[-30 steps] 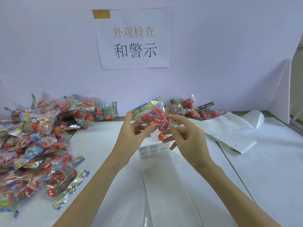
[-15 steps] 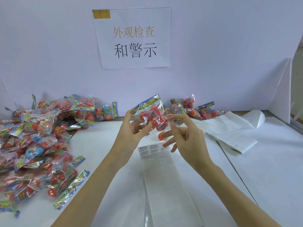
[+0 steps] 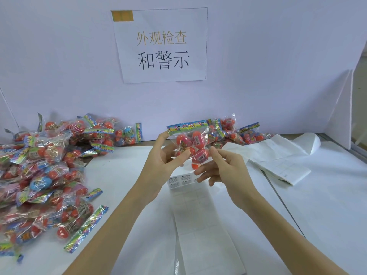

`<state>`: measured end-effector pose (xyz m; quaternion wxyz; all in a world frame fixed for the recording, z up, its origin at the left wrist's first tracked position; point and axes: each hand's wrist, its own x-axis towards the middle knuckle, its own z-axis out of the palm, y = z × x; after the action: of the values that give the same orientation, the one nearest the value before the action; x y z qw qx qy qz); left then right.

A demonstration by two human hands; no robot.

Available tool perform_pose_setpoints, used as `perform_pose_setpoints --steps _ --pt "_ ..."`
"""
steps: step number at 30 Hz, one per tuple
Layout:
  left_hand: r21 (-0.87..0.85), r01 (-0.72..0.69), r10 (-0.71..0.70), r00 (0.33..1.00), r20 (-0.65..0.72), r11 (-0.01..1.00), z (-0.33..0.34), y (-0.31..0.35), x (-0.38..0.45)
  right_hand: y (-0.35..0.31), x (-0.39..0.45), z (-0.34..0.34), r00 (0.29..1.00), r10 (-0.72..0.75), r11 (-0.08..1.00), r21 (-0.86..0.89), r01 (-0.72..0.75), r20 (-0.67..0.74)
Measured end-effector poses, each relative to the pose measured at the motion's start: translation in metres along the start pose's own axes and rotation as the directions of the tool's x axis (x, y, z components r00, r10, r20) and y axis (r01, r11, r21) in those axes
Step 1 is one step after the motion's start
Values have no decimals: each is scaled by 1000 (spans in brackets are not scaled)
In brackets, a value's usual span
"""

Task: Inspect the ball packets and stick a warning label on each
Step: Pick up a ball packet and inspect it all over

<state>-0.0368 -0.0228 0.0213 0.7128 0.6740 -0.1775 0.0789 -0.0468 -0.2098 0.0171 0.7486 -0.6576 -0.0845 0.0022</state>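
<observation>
1 ball packet (image 3: pixel 191 144) is being held up at centre, pinched by the left hand (image 3: pixel 168 157) and touched at 3 o'clock by the right hand (image 3: pixel 224 167) fingertips, while the 9 o'clock pile (image 3: pixel 45 165) is seemingly awaiting labels from the label sheet (image 3: pixel 181 180).

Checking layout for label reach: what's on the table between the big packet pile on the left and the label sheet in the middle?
Head view: only bare white table lies between the pile of ball packets and the label sheet, crossed above by the left forearm.
</observation>
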Motion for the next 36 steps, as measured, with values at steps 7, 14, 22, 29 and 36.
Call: perform_pose_setpoints --steps 7,14,22,29,36 --pt "7 7 -7 1000 -9 1000 0 -3 0 -1 0 1 996 6 1000 -13 -5 84" --pt "-101 25 -21 999 40 995 -1 -5 2 1 -1 -1 979 -16 994 106 -6 204" --pt "227 -94 134 977 -167 969 -22 -9 8 20 5 -10 946 -209 593 -737 325 248" --pt "430 100 -68 994 -90 897 -9 -20 4 25 11 -22 971 -177 612 -754 238 163" --pt "607 150 -179 984 -13 781 -16 -20 3 22 13 -25 970 -204 617 -752 231 130"
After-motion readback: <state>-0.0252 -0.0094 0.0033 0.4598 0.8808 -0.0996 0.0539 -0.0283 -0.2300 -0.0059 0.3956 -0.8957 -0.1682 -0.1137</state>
